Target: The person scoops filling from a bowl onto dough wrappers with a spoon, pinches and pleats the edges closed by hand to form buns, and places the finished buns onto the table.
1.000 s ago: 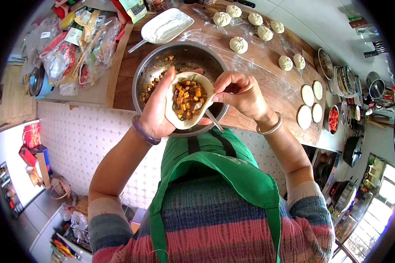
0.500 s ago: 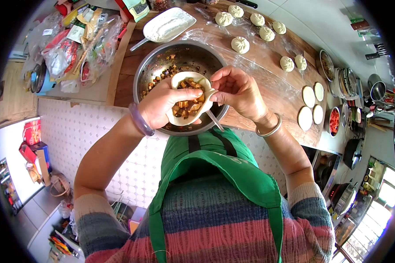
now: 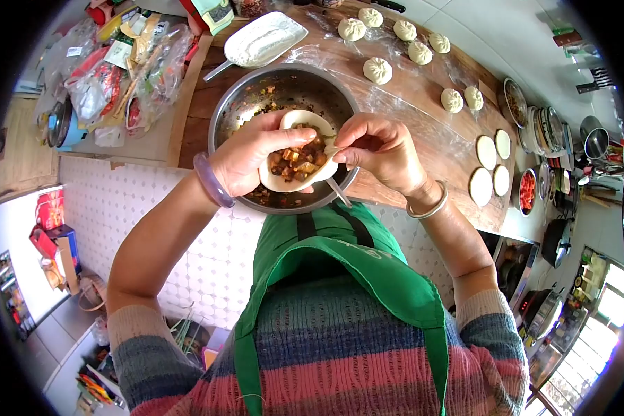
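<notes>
Step in hand, I judge: pleating the rim of the dough round (image 3: 275, 181) around its filling (image 3: 295, 164); round sits above the bowl (image 3: 329, 91) on the desk (image 3: 423, 170); left hand (image 3: 248, 151) cups it, thumb over filling; right hand (image 3: 387, 154) has its grip clamped on the rim, fingertips together; forearms converge; another pinch would call for light pressure, rim kept clean.

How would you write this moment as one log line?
left hand: holds filled dough wrapper; right hand: pinches its edge; wrapper top: open; below: metal bowl
</notes>
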{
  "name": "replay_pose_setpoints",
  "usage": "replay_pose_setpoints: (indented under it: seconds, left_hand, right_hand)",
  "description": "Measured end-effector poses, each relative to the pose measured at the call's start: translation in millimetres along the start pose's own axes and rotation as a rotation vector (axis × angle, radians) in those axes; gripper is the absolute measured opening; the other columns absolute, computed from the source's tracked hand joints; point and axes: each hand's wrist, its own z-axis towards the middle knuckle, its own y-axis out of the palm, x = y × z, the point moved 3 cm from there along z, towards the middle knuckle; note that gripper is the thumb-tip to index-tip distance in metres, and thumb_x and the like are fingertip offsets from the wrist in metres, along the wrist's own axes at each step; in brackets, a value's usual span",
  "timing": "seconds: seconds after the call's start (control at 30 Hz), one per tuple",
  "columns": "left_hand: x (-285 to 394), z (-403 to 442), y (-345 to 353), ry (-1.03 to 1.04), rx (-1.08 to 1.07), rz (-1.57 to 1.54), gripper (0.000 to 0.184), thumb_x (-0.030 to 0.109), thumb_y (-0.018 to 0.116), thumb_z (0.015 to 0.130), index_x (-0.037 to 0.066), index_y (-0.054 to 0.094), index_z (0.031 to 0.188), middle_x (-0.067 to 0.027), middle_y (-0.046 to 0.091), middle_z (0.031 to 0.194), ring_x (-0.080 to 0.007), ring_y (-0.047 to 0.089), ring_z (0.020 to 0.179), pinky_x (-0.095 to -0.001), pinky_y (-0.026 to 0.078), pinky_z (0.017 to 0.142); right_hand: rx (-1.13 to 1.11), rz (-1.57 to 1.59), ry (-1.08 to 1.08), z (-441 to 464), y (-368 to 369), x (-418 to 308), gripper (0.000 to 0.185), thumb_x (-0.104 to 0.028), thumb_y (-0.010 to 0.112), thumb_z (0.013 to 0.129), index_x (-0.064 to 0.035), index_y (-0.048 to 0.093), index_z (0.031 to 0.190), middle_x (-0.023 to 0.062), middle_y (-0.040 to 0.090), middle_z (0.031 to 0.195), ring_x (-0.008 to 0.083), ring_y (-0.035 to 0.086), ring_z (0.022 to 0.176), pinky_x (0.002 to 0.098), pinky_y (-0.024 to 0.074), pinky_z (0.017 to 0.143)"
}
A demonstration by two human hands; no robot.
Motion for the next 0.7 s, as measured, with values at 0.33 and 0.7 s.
replay_pose_setpoints:
  seconds: [0.33,0.7]
  left_hand:
    - [-0.5,7.6,-2.7,-0.031,0.032,0.292,0.025,0.009,0.056,0.091,0.001,0.055,0.115,-0.0100,0.064,0.099,-0.0202,0.067,0.082,-0.0393,0.061,0.061]
    - [11.5,7.2,5.4,-0.062,0.024,0.173,0.033,0.009,0.058,0.088,-0.003,0.051,0.119,-0.0126,0.063,0.103,-0.0209,0.066,0.088,-0.0428,0.061,0.064]
  right_hand:
    - [0.056,0.070,0.164,1.4,4.6,-3.6,0.009,0.001,0.071,0.080,0.0002,0.068,0.088,0.0035,0.062,0.091,0.0098,0.062,0.083,0.0213,0.0534,0.073]
    - [0.054,-0.056,0.063,1.4,-0.6,-7.3,0.007,0.001,0.072,0.080,-0.0001,0.069,0.086,0.0029,0.063,0.087,0.0098,0.063,0.080,0.0193,0.0521,0.070]
